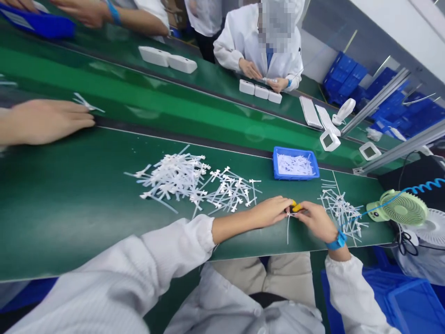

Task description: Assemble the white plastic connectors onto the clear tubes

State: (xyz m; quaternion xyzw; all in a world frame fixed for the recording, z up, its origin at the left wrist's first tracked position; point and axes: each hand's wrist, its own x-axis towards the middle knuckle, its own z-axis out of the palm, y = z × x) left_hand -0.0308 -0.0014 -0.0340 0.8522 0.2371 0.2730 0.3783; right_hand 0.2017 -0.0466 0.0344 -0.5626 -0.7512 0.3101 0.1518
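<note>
Above the bench's near edge, my left hand (pixel 273 211) and my right hand (pixel 318 220) meet with fingers pinched. A small yellow-and-black tool (pixel 296 208) shows between their fingertips, its shape partly covered. A thin white tube piece (pixel 288 229) with a small connector at its top hangs beside my left fingertips. Fingers hide exactly how each thing is gripped. Left of my hands lie a big heap of white tube pieces (pixel 175 174) and a looser heap (pixel 231 188). A further pile of tube pieces (pixel 342 211) lies to the right, past my right hand.
A blue tray (pixel 296 176) of small white parts stands beyond my hands. A green fan (pixel 399 207) with a coiled blue cord is at right. A co-worker's hand (pixel 52 121) reaches in from the left. Across the green conveyor (pixel 208 111), another person handles white cases (pixel 260 91).
</note>
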